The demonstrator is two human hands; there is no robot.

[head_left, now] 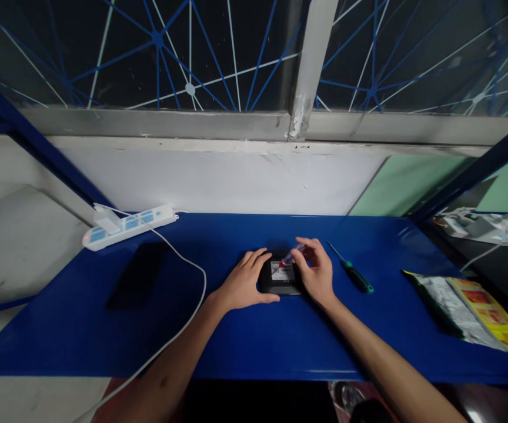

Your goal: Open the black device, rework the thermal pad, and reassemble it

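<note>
A small black box-shaped device [280,286] with a white label lies on the blue table between my hands. My left hand [247,279] grips its left side, fingers along the far edge and thumb along the near edge. In my right hand [318,270] is a small screwdriver [287,258] with a clear and red handle, pinched between thumb and fingers. It slants down to the left, its tip over the label area; whether the tip touches the device I cannot tell. Right of that hand lies a second screwdriver [355,276] with a green and black handle.
A white power strip [152,218] with a plugged-in charger sits at the back left of the blue table [245,346]. Its white cable [203,282] runs across the left side. A dark flat object [137,275] lies there too. At the right is a yellow and silver packet [474,311].
</note>
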